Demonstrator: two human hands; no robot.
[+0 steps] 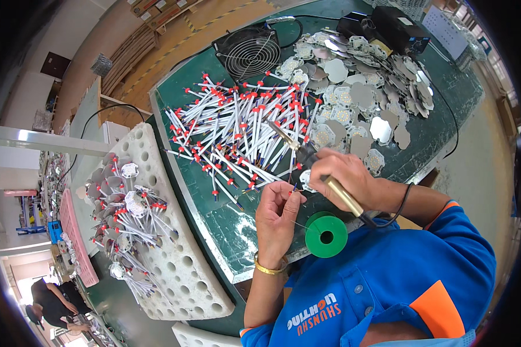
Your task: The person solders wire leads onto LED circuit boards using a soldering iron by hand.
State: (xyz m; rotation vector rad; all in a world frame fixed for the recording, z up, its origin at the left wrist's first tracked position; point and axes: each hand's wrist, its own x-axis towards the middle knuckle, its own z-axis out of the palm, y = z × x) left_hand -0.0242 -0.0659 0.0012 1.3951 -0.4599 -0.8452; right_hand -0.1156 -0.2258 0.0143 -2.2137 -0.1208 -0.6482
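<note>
My right hand (344, 178) is wrapped around a soldering iron (346, 195) with a black and brass-coloured handle. The iron's metal tip (282, 134) points up and left over a heap of short white cables (237, 124) with red collars. At the near edge of that heap, my left hand (278, 211) pinches a small cable end (294, 189) showing blue and red between thumb and forefinger. A thin strand of solder runs by this hand from a green solder spool (326, 234) near my body. A small white LED board (307, 180) lies partly hidden beside my right fingers.
Round LED boards (362, 95) are piled at the back right. A black fan (250, 53) and a black box (400, 30) stand at the far edge. To the left, a white perforated foam board (182, 263) carries boards with cables (136, 214). Another person (55, 303) is at far left.
</note>
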